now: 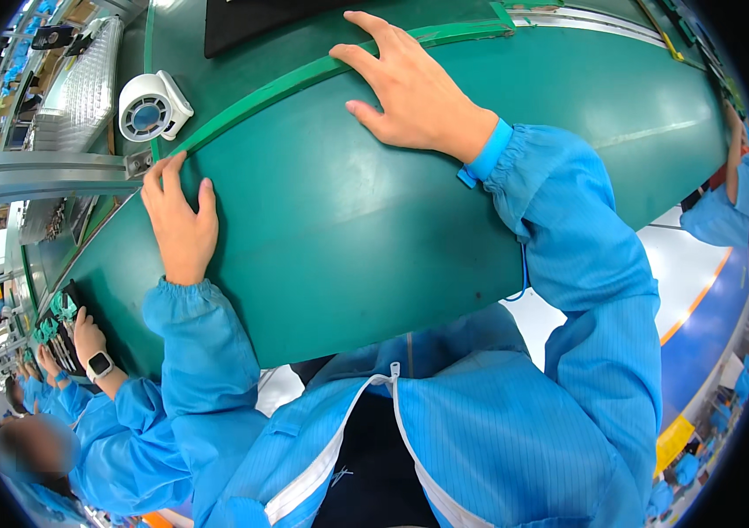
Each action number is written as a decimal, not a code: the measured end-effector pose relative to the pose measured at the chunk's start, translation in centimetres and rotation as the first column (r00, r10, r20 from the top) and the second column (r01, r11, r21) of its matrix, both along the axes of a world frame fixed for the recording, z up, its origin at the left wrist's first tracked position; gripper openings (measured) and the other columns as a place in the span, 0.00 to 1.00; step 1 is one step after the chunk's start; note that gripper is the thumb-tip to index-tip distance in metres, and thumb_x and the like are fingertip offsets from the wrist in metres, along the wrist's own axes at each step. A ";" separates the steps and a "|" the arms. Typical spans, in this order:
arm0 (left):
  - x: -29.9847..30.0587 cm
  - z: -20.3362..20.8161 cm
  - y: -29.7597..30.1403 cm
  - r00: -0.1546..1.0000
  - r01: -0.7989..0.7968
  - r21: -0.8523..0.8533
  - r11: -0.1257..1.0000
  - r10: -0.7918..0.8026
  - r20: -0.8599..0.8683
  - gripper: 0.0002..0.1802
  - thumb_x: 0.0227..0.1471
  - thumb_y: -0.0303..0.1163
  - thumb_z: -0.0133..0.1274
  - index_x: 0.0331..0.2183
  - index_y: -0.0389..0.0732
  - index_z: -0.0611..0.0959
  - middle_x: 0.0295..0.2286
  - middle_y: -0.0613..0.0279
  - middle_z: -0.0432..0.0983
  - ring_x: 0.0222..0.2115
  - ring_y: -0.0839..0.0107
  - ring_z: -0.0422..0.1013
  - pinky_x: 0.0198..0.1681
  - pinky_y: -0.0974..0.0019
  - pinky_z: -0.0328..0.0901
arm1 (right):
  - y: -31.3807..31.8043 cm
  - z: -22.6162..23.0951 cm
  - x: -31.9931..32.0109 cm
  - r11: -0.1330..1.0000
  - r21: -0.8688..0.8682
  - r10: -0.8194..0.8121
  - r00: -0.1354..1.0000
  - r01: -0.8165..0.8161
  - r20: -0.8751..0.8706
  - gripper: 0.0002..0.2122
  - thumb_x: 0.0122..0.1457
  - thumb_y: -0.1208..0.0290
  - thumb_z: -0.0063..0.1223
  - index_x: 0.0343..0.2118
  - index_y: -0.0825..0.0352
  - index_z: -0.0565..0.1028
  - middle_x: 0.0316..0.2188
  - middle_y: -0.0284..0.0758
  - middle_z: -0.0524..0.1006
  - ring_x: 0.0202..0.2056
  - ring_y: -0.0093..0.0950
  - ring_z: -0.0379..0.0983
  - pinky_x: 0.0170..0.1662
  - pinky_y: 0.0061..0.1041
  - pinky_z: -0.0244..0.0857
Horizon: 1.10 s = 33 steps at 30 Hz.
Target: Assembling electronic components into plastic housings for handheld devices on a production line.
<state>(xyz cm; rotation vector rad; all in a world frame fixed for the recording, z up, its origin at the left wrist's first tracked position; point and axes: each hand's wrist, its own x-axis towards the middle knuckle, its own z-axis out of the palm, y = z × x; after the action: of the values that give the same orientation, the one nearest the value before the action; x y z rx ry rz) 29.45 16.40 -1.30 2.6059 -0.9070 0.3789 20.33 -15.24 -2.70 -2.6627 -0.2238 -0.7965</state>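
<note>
My left hand [181,220] rests near the left end of a raised green strip [304,75], its fingers apart and nothing in them. Farther right and higher, my right hand [414,92] is spread over the same strip, with its thumb and fingers separated and no object held. A blue band [489,151] circles my right wrist. Beneath both hands lies the green work table [348,238]. Just beyond my left hand stands a small white fan [147,107] with a round grille.
A dark flat panel [277,25] lies past the strip. A metal rail [49,176] runs in from the left. At lower left a co-worker's hand with a watch [100,363] is near dark and green parts [65,304]. Another person's blue sleeve [717,216] shows at far right.
</note>
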 end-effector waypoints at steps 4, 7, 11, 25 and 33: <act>-5.4 1.4 -1.0 0.979 0.048 -0.037 0.998 -0.055 -0.195 0.24 0.51 0.26 0.56 0.52 0.36 0.74 0.54 0.43 0.63 0.55 0.44 0.62 0.59 0.52 0.59 | -1.1 -0.6 -0.5 1.000 -0.018 -0.001 1.000 0.001 0.024 0.24 0.51 0.69 0.63 0.52 0.64 0.70 0.60 0.49 0.61 0.58 0.51 0.62 0.60 0.42 0.62; -10.9 1.0 0.7 0.970 0.083 -0.054 0.995 -0.093 -0.224 0.21 0.50 0.23 0.55 0.48 0.35 0.77 0.53 0.44 0.67 0.55 0.46 0.65 0.60 0.53 0.59 | -0.4 0.4 -0.7 0.969 0.131 0.218 0.975 -0.211 -0.041 0.21 0.50 0.73 0.62 0.49 0.64 0.71 0.59 0.43 0.64 0.58 0.45 0.63 0.56 0.39 0.67; -15.8 0.9 4.3 0.975 -0.097 -0.153 0.983 0.064 -0.211 0.14 0.49 0.21 0.54 0.41 0.34 0.81 0.48 0.46 0.73 0.50 0.49 0.71 0.54 0.53 0.65 | 1.0 0.0 -1.0 0.937 0.013 0.349 0.935 -0.349 -0.066 0.19 0.51 0.75 0.60 0.47 0.64 0.72 0.55 0.41 0.68 0.59 0.43 0.64 0.54 0.37 0.69; -19.7 2.0 8.4 0.938 -0.345 0.110 0.932 0.348 -0.005 0.21 0.48 0.24 0.59 0.46 0.38 0.79 0.54 0.46 0.66 0.56 0.45 0.63 0.58 0.51 0.58 | -1.2 1.4 -2.0 0.941 0.132 0.332 0.927 -0.312 -0.172 0.10 0.54 0.80 0.55 0.40 0.68 0.74 0.50 0.39 0.73 0.61 0.42 0.61 0.60 0.39 0.61; -18.1 1.3 10.7 0.914 -0.405 0.111 0.908 0.397 0.087 0.33 0.45 0.23 0.62 0.55 0.42 0.75 0.47 0.45 0.71 0.47 0.45 0.69 0.49 0.50 0.65 | -2.6 1.9 -2.4 0.944 0.138 0.322 0.924 -0.299 -0.206 0.11 0.54 0.81 0.53 0.41 0.69 0.74 0.52 0.39 0.72 0.63 0.42 0.60 0.63 0.40 0.57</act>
<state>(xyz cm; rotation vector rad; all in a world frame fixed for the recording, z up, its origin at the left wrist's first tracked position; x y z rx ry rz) 11.32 27.14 0.02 2.9113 -0.4128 0.5254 17.95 -17.85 -0.76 -2.5032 -0.5156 -0.3894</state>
